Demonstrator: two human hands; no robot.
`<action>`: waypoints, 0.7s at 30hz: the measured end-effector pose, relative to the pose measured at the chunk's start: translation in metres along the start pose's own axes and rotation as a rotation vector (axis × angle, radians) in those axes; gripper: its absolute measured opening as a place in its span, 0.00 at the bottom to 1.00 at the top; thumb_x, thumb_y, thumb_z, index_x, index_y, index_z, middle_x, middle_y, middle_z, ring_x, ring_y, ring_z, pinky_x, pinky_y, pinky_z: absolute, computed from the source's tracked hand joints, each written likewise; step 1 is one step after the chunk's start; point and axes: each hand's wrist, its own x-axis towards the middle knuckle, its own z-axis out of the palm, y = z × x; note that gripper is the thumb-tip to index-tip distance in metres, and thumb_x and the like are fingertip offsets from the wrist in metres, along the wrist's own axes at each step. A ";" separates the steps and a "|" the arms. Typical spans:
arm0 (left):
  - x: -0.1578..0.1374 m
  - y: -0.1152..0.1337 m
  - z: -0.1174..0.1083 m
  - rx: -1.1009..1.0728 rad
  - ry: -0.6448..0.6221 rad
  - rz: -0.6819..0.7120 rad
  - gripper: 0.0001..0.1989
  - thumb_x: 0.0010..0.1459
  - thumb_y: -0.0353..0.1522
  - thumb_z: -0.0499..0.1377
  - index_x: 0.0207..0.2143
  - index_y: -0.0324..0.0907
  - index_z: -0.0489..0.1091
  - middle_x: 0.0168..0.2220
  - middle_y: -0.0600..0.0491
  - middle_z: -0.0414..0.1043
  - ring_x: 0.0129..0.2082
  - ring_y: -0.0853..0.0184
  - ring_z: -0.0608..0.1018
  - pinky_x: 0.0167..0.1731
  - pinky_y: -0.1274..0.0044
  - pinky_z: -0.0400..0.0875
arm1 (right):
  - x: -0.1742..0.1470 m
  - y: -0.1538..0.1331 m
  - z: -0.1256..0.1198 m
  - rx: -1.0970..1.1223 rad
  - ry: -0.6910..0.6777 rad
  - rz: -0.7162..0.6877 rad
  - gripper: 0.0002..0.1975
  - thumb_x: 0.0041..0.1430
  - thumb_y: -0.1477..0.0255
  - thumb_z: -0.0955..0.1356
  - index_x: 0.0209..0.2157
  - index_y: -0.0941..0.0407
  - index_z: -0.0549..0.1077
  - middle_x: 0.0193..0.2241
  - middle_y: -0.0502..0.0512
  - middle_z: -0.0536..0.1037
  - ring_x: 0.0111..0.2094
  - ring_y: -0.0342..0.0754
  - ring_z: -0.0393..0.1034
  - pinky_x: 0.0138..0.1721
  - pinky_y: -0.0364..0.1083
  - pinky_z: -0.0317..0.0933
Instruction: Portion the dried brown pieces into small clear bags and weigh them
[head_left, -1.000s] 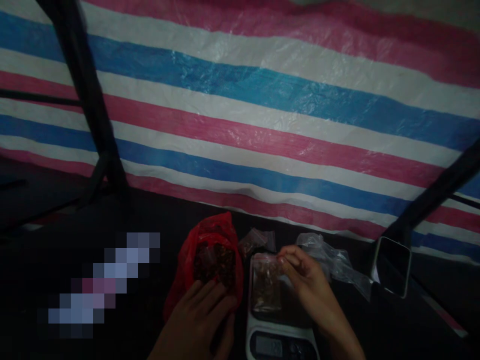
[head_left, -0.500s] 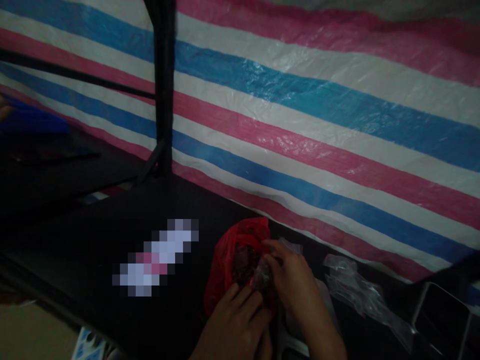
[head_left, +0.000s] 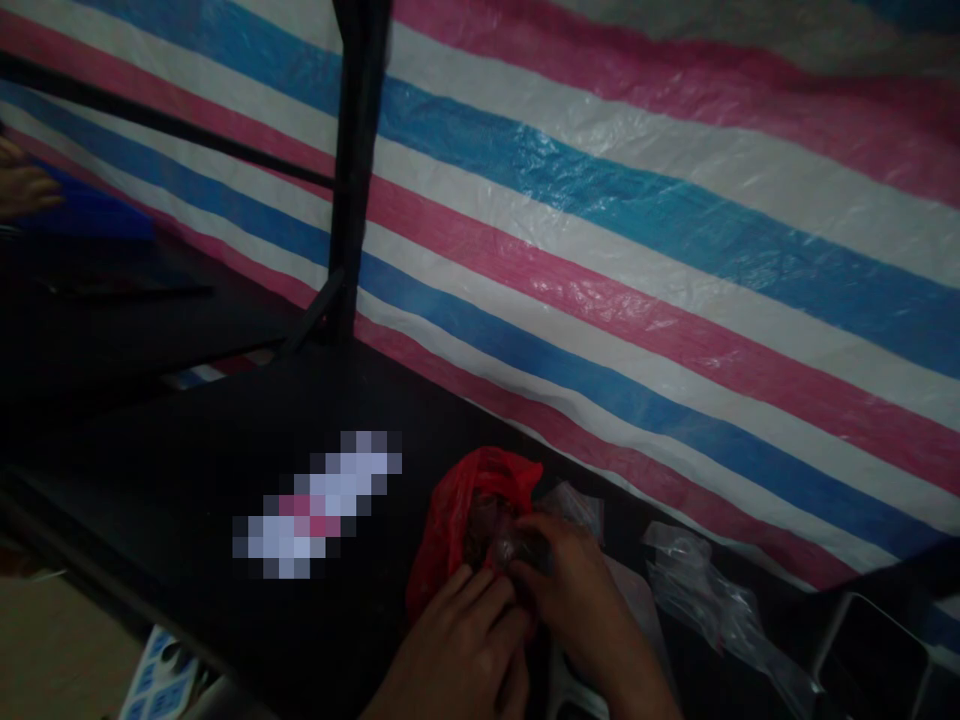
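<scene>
A red plastic bag (head_left: 442, 535) stands with its mouth open on the black table, and small dark pieces (head_left: 480, 525) show inside. At its near side my left hand (head_left: 469, 635) has its fingers curled together against a small clear plastic bag (head_left: 510, 548), seemingly gripping its edge; the thumb is hidden. My right hand (head_left: 574, 590) is closed, thumb and forefinger pinching the same clear bag from the right, over the red bag's mouth. The clear bag looks partly filled, but its contents are too dark to make out.
Crumpled clear plastic bags (head_left: 705, 575) lie to the right, near a dark, pale-rimmed object (head_left: 874, 655). Another clear bag (head_left: 577, 508) sits behind my right hand. A blurred-out white and pink item (head_left: 319, 510) lies left. Another person's hand (head_left: 26, 190) is beside a blue bin (head_left: 94, 210).
My right hand has moved slightly down and left, its fingers now closer around the small clear bag. The other person's hand shows more at the left edge. The view has shifted slightly.
</scene>
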 end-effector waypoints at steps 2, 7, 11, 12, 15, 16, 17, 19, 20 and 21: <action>0.000 0.001 0.000 0.013 0.022 0.012 0.12 0.56 0.27 0.63 0.42 0.48 0.78 0.42 0.57 0.85 0.42 0.64 0.85 0.52 0.72 0.78 | 0.003 -0.004 -0.001 0.008 -0.001 -0.047 0.20 0.57 0.80 0.68 0.49 0.54 0.83 0.50 0.60 0.85 0.54 0.62 0.78 0.59 0.58 0.66; -0.001 0.003 -0.001 0.071 0.139 0.044 0.11 0.57 0.26 0.61 0.40 0.48 0.78 0.40 0.56 0.85 0.42 0.64 0.85 0.49 0.72 0.78 | 0.002 -0.009 -0.004 -0.072 0.039 -0.103 0.21 0.61 0.80 0.66 0.52 0.51 0.83 0.52 0.59 0.83 0.53 0.60 0.78 0.56 0.55 0.68; 0.000 0.006 0.000 0.103 0.172 0.058 0.12 0.57 0.27 0.60 0.41 0.49 0.78 0.37 0.55 0.85 0.40 0.61 0.84 0.44 0.69 0.79 | -0.004 -0.011 -0.010 -0.187 0.027 -0.056 0.19 0.60 0.78 0.70 0.50 0.48 0.85 0.51 0.57 0.85 0.51 0.62 0.79 0.53 0.55 0.68; 0.000 0.006 0.000 0.109 0.173 0.053 0.12 0.57 0.27 0.60 0.41 0.49 0.78 0.37 0.55 0.85 0.40 0.60 0.84 0.44 0.68 0.78 | -0.005 -0.013 -0.012 -0.214 0.046 -0.050 0.19 0.60 0.78 0.71 0.50 0.47 0.85 0.50 0.56 0.85 0.52 0.62 0.79 0.54 0.56 0.68; 0.001 0.007 0.002 0.104 0.161 0.031 0.12 0.54 0.26 0.60 0.39 0.48 0.77 0.37 0.55 0.85 0.38 0.61 0.84 0.44 0.69 0.78 | -0.007 -0.018 -0.015 -0.264 0.055 -0.029 0.23 0.60 0.80 0.71 0.53 0.46 0.83 0.52 0.55 0.85 0.55 0.64 0.77 0.57 0.59 0.63; 0.001 0.007 0.003 0.098 0.155 0.026 0.12 0.53 0.26 0.61 0.38 0.48 0.77 0.36 0.55 0.85 0.36 0.62 0.84 0.43 0.70 0.78 | -0.007 -0.020 -0.015 -0.272 0.037 -0.013 0.23 0.60 0.80 0.71 0.54 0.47 0.83 0.53 0.55 0.85 0.56 0.65 0.76 0.58 0.61 0.62; 0.000 0.007 0.003 0.096 0.148 0.020 0.12 0.52 0.26 0.61 0.37 0.48 0.77 0.35 0.55 0.85 0.34 0.62 0.84 0.42 0.70 0.78 | -0.006 -0.021 -0.014 -0.282 0.022 0.008 0.24 0.60 0.80 0.71 0.55 0.47 0.82 0.53 0.56 0.85 0.57 0.66 0.76 0.59 0.62 0.61; 0.000 0.007 0.005 0.096 0.134 0.014 0.12 0.51 0.26 0.61 0.36 0.48 0.78 0.35 0.56 0.85 0.33 0.63 0.84 0.41 0.71 0.78 | -0.006 -0.022 -0.013 -0.285 -0.004 0.045 0.25 0.61 0.81 0.70 0.57 0.48 0.81 0.54 0.58 0.84 0.58 0.66 0.75 0.60 0.64 0.61; -0.001 0.007 0.006 0.100 0.136 0.017 0.12 0.51 0.26 0.61 0.36 0.49 0.78 0.35 0.56 0.85 0.34 0.63 0.85 0.41 0.71 0.78 | -0.005 -0.021 -0.013 -0.274 -0.007 0.060 0.25 0.61 0.81 0.70 0.57 0.49 0.81 0.54 0.58 0.84 0.58 0.66 0.76 0.60 0.64 0.61; -0.001 0.007 0.007 0.108 0.140 0.022 0.11 0.52 0.27 0.62 0.37 0.49 0.78 0.36 0.56 0.86 0.35 0.63 0.85 0.43 0.70 0.78 | -0.005 -0.020 -0.012 -0.258 0.004 0.073 0.26 0.60 0.81 0.70 0.58 0.49 0.81 0.55 0.59 0.84 0.58 0.66 0.76 0.60 0.64 0.61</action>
